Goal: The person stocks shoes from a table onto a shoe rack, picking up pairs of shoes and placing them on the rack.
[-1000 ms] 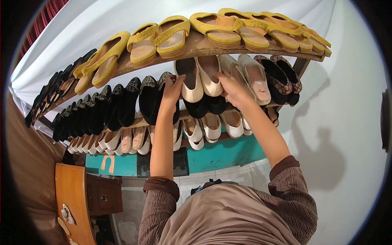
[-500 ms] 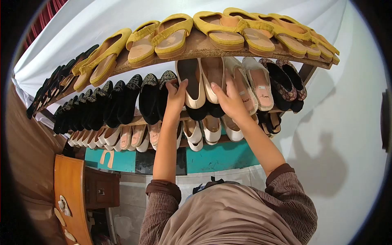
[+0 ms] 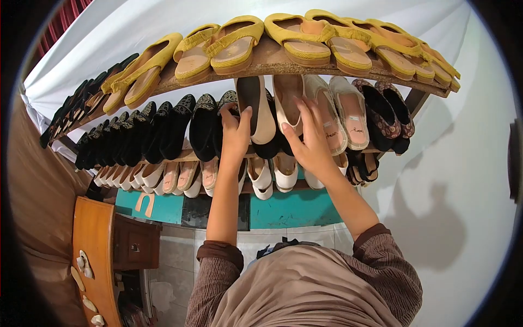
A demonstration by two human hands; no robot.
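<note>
My left hand (image 3: 236, 128) is closed on the side of a cream flat shoe (image 3: 265, 126) with a dark insole, in front of the middle shelf. Beside it, my right hand (image 3: 311, 133) grips a second cream shoe (image 3: 287, 98) with a tan insole, thumb near its heel and fingers over its right side. A narrow gap separates the two shoes, and black shoes (image 3: 266, 150) show behind and below them. Right of my right hand stand pale shoes with pink insoles (image 3: 348, 117).
Yellow slingback shoes (image 3: 234, 46) line the top wooden shelf (image 3: 261, 66). Black patterned shoes (image 3: 202, 128) fill the middle shelf's left, white shoes (image 3: 260, 175) the lower one. Below are a teal surface (image 3: 294, 210) and, at left, an orange-brown table (image 3: 95, 234).
The two cream shoes have moved apart slightly, and the left one is turned more on its side. My right hand's fingers have shifted over the right shoe. The view has shifted a little.
</note>
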